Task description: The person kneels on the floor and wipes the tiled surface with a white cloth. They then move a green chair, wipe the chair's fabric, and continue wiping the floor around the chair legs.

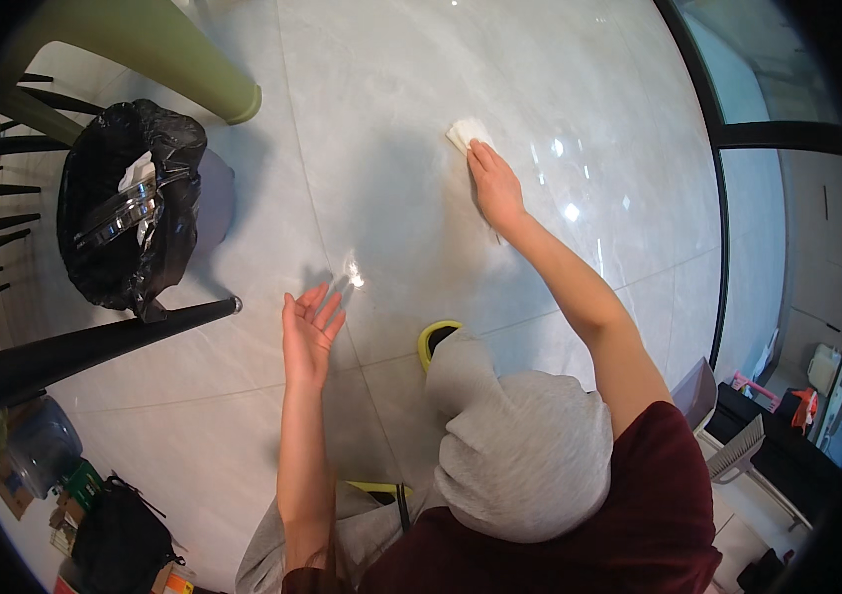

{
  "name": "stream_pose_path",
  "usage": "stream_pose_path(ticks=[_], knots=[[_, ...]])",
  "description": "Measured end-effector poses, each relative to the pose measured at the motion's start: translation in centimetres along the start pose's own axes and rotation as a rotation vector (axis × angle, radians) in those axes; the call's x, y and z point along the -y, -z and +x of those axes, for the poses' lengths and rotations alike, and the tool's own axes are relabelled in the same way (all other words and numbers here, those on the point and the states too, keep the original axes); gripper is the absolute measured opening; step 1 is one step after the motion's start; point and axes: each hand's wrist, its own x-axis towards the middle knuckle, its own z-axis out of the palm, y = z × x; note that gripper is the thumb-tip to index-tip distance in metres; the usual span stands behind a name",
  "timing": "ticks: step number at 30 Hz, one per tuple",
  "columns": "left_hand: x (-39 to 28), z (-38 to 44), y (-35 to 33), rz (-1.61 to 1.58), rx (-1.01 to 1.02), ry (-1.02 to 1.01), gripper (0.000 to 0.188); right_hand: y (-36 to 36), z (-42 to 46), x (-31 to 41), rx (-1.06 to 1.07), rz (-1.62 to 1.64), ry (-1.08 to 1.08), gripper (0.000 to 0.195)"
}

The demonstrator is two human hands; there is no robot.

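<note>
Under the fingers of my right hand [497, 189] is a folded white tissue or cloth [468, 134], pressed flat against the glossy grey tile floor [406, 89]. My arm on that side is stretched out ahead of me. My left hand [313, 330] is raised above the floor, palm up and fingers spread, with nothing in it. The closest object to that hand is a black furniture leg [131, 338] with a rounded tip. Beyond the leg stands a waste bin [214, 197] lined with a black plastic bag [176, 252], holding a clear plastic container [120, 211] and white paper.
A green furniture leg [220, 89] stands behind the bin. On the right is a black-framed glass door [720, 245], with a broom [740, 449] and dustpan [694, 393] near it. A black bag [124, 534] and a large clear bottle [42, 445] sit at lower left.
</note>
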Motion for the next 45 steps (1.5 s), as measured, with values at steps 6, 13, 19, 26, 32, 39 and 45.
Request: stream_pose_path(ticks=[6, 13, 19, 26, 32, 39, 45], knots=[[0.5, 0.2, 0.8, -0.008, -0.016, 0.017, 0.048, -1.2, -4.2, 3.6, 0.037, 0.424, 0.036, 0.051], [-1.4, -0.4, 3.4, -0.012, -0.094, -0.078, 0.047, 0.2, -7.5, 13.2, 0.308, 0.866, 0.625, 0.041], [-1.6, 0.4, 3.9, -0.093, -0.149, -0.105, 0.046, -6.2, -12.0, 21.8, 0.583, 0.806, 0.95, 0.041], [-2.3, -0.5, 4.7, -0.077, -0.237, -0.143, 0.047, -5.1, -5.9, 16.3, 0.304, 0.575, 0.079, 0.043], [-2.5, 0.1, 4.4, -0.061, -0.2, -0.156, 0.047, -2.7, -2.5, -6.7, -0.268, 0.21, -0.291, 0.038], [-1.9, 0.4, 6.0, -0.047, -0.155, -0.164, 0.048, 0.7, -1.5, -1.1, -0.208, 0.521, -0.133, 0.055], [-2.7, 0.3, 6.9, -0.053, -0.18, -0.204, 0.049, -1.9, -11.1, 21.9, 0.757, 1.028, 0.25, 0.037]])
